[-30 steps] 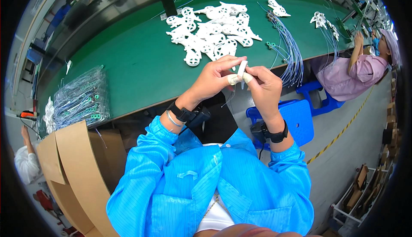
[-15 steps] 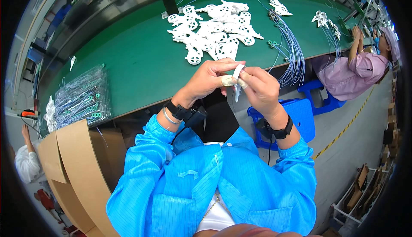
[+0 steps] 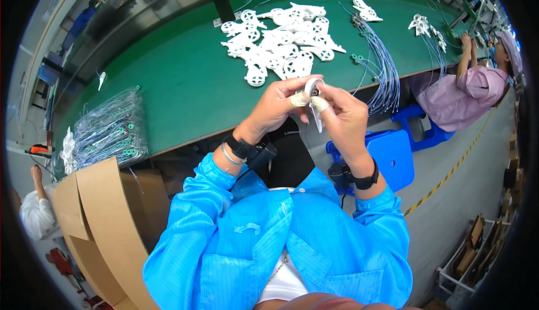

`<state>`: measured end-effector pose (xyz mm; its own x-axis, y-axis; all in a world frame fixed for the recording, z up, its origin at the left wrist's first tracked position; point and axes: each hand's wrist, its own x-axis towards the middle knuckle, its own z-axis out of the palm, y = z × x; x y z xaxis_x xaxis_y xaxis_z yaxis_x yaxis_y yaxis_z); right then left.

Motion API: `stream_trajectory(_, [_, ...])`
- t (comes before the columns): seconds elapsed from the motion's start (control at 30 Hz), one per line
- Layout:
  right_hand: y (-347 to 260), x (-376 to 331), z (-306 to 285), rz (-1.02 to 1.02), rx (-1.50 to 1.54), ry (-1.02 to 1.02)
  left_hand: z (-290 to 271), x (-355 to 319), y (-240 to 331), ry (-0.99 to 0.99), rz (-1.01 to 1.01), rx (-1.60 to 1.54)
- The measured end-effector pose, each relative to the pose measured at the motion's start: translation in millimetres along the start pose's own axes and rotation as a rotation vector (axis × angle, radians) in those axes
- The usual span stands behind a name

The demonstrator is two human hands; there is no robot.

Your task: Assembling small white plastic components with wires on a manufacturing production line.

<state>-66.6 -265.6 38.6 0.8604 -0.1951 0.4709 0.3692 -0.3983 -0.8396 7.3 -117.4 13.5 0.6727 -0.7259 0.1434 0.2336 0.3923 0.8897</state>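
Between my two hands, just off the near edge of the green table, is a white plastic part (image 3: 318, 120) with a round end and a narrow tail pointing down. My left hand (image 3: 276, 105) pinches its round end from the left, thumb wrapped in pale tape. From the other side my right hand (image 3: 345, 113) grips the same part, its taped thumb against the round end. A small dark piece shows inside the round end; I cannot make out what it is. Beyond my hands lies a pile of similar white plastic parts (image 3: 289, 38).
Bundled blue-white wires (image 3: 382, 69) hang over the table (image 3: 179, 69) edge at right. A plastic bag of wires with green ends (image 3: 112, 127) lies left, above an open cardboard box (image 3: 98, 214). Blue stools (image 3: 393, 158) stand at right, near a person in pink (image 3: 460, 102).
The white plastic part has turned in my fingers, so the inside of its round end now shows. My right thumb has shifted onto it, and both forearms have moved slightly.
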Motion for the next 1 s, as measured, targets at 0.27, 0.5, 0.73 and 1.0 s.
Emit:
stream_trajectory(0.27, [-11, 5, -34, 0.235, 0.118, 0.047, -8, 3, -19, -0.004, -0.089, -0.313])
stream_trajectory(0.5, [-1, 12, -18, 0.015, -0.086, -0.016, -6, 2, -17, 0.026, -0.108, -0.26])
stream_trajectory(0.73, [15, 23, -8, -0.297, -0.372, -0.138, -1, -4, -23, 0.065, -0.037, -0.109])
stream_trajectory(1.0, [8, 42, -23, -0.605, -0.308, -0.489, -3, -10, -6, 0.026, -0.156, -0.161])
